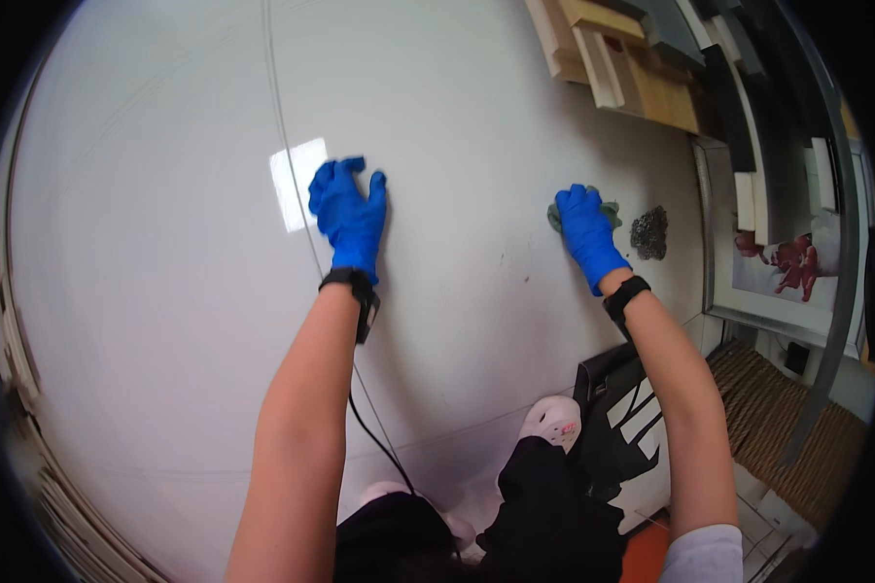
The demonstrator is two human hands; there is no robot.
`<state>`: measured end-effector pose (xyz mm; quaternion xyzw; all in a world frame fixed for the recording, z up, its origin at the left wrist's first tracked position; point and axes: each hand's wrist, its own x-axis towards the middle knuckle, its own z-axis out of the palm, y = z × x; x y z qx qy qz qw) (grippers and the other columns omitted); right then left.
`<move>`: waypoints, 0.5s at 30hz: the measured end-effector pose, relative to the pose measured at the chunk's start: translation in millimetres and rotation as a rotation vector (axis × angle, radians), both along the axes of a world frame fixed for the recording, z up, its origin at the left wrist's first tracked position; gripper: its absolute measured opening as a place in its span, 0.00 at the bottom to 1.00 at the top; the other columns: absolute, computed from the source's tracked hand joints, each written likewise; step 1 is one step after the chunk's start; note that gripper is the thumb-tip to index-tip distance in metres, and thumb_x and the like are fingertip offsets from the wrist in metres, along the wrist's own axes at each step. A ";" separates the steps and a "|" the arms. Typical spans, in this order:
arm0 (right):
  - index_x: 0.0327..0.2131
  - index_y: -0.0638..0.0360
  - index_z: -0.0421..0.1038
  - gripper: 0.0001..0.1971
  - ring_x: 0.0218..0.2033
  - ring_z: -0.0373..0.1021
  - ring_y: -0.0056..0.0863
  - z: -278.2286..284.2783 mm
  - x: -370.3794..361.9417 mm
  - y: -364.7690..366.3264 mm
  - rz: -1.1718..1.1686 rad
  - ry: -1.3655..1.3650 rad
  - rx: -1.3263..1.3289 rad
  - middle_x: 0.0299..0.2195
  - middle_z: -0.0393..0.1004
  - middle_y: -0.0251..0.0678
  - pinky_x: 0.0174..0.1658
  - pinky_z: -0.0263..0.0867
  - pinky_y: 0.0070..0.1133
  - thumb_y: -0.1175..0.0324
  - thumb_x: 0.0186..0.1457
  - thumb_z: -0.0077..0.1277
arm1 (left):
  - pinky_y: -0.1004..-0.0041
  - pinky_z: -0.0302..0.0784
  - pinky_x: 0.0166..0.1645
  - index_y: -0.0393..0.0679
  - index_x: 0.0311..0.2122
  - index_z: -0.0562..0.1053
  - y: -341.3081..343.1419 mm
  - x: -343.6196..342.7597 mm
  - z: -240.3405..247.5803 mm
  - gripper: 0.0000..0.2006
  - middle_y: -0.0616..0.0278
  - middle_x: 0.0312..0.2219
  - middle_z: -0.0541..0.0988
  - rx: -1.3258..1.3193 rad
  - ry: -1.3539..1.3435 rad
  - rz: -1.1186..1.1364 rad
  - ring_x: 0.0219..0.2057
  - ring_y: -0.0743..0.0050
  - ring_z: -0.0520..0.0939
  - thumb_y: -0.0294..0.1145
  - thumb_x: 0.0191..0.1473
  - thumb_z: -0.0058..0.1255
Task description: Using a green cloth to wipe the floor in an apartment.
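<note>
Both of my hands wear blue gloves and have dark straps at the wrists. My left hand (350,214) hovers over or rests on the pale glossy floor (437,321), fingers bent and thumb apart, holding nothing. Farther right, my right hand (588,228) is closed over a grey-green cloth (556,216), pressed against the floor. Most of that cloth lies hidden under the glove. Just right of it sits a dark tangled scouring pad (649,233), apart from my hand.
Wooden pieces (632,68) stand at the upper right, beside a framed picture (778,262) leaning on that side. A black bag with white print (617,418) lies near my shoes (551,420). A brown woven mat (787,428) is at the lower right. A black cable (379,442) runs toward my left arm.
</note>
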<state>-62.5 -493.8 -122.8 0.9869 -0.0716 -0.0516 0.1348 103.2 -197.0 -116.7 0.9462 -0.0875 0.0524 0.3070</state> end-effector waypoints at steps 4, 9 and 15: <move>0.34 0.55 0.65 0.08 0.39 0.64 0.40 14.7 6.4 -0.3 -0.017 0.010 0.072 0.36 0.66 0.42 0.39 0.65 0.30 0.69 0.48 0.46 | 0.63 0.65 0.46 0.45 0.34 0.72 5.5 6.9 -3.0 0.15 0.57 0.35 0.73 -0.025 -0.148 0.020 0.41 0.56 0.70 0.41 0.42 0.56; 0.34 0.55 0.65 0.08 0.41 0.63 0.43 1.0 -10.2 -12.6 0.191 -0.345 0.145 0.37 0.65 0.45 0.41 0.62 0.35 0.72 0.47 0.43 | 0.63 0.64 0.49 0.44 0.41 0.69 17.1 -30.8 53.6 0.15 0.54 0.40 0.71 -0.180 -0.209 -0.318 0.44 0.55 0.69 0.35 0.47 0.52; 0.47 0.52 0.62 0.26 0.40 0.61 0.47 24.0 -20.1 0.2 0.035 -0.162 0.253 0.39 0.63 0.45 0.44 0.58 0.36 0.75 0.39 0.47 | 0.65 0.68 0.43 0.42 0.39 0.69 46.7 -121.5 94.0 0.10 0.55 0.36 0.71 -0.235 0.018 -0.555 0.41 0.54 0.70 0.30 0.49 0.48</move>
